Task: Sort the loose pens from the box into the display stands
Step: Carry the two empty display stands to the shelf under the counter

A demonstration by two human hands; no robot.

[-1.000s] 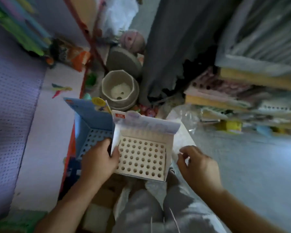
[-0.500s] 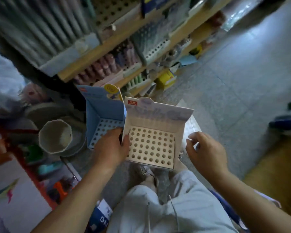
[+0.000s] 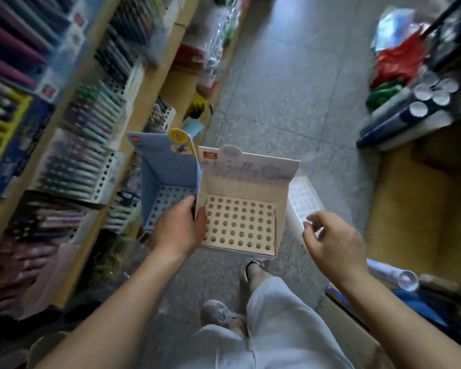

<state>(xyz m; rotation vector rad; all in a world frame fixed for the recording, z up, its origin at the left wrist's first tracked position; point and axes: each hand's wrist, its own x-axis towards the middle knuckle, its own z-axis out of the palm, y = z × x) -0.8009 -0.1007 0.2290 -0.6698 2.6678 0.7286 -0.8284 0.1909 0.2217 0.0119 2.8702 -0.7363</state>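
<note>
White display stand and blue display stand are carried side by side, touching, above the floor. Left hand grips their adjoining walls. Right hand hovers just beside the white display stand, fingers loosely curled, holding nothing.

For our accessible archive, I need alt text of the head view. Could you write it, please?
A left hand grips two empty holed stands, a blue stand and a white stand, side by side above a grey floor. The right hand hovers loosely curled beside the white stand, holding nothing. Shelves of pens run along the left.
</note>
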